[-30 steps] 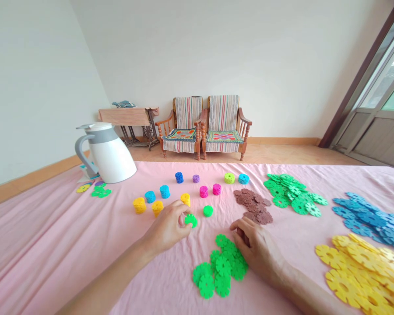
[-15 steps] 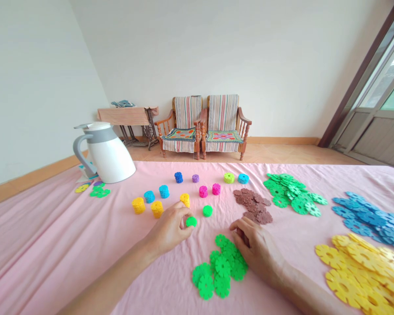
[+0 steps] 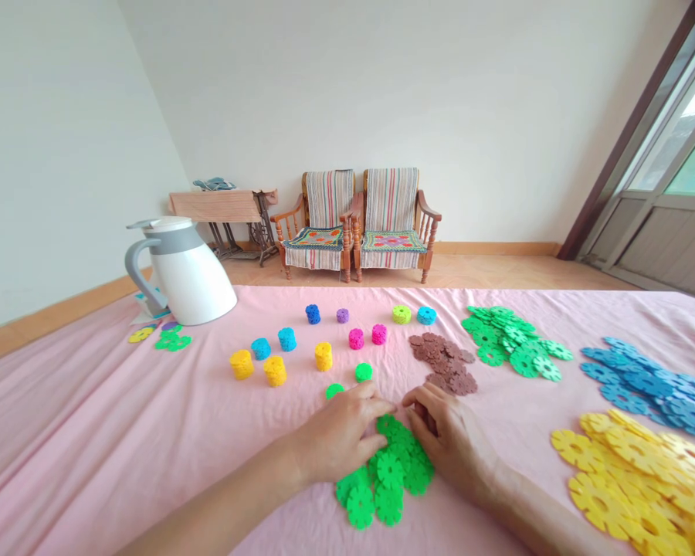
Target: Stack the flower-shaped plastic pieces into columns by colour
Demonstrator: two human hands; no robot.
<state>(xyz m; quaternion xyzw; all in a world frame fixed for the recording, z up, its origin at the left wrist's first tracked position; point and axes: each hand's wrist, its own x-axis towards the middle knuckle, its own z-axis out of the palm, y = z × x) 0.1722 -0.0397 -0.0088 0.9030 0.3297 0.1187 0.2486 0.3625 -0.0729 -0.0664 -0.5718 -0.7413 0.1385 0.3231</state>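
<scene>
My left hand (image 3: 347, 432) is over the upper left of a loose pile of bright green snowflake discs (image 3: 390, 468). Its thumb and fingers are apart, with nothing seen between them. On the right side of that pile rests my right hand (image 3: 449, 436), its fingers curled in; whatever they hold, if anything, is hidden. Just beyond my left hand stands a small green disc stack (image 3: 334, 390), partly covered by the hand. Another green stack (image 3: 364, 372) stands slightly farther back.
Short stacks in yellow (image 3: 274, 371), blue (image 3: 287, 339), pink (image 3: 356, 338) and other colours stand farther back. Brown (image 3: 443, 359), green (image 3: 513, 342), blue (image 3: 642, 378) and yellow (image 3: 631, 471) disc piles lie to the right. A white jug (image 3: 194, 278) stands at the left on the pink cloth (image 3: 167, 417).
My left hand has let go of the green stack, leaving it on the cloth, and moved right and toward me over the green pile. My right hand has stayed almost still.
</scene>
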